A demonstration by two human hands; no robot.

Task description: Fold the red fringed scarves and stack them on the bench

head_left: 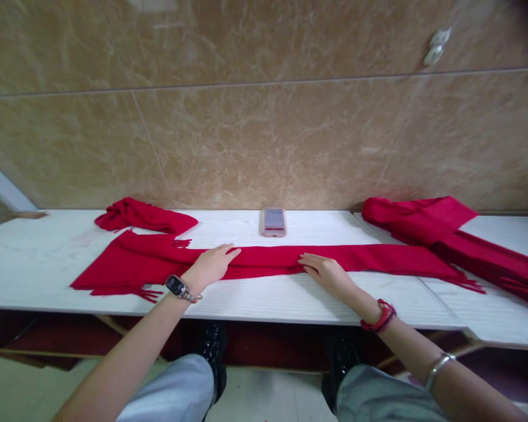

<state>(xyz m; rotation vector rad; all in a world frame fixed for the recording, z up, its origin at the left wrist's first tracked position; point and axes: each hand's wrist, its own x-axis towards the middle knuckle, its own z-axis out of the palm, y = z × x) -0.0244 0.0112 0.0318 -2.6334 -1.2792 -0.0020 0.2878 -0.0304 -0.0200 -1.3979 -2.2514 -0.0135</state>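
A long red scarf (264, 258) with fringed ends lies stretched sideways across the white tabletop, folded lengthwise into a narrow band along its middle and right. Its left end spreads wider. My left hand (212, 267) rests on the scarf left of centre, fingers stretched out over the cloth. On the band's right part lies my right hand (327, 274), its fingers extended flat and pointing left. Neither hand visibly pinches the fabric.
Behind the scarf, a phone (273, 222) lies against the tiled wall (264, 140). A bunched red scarf (145, 217) sits at the back left. Another folded red scarf (422, 220) is at the right, its fringe trailing over the white table (264, 302).
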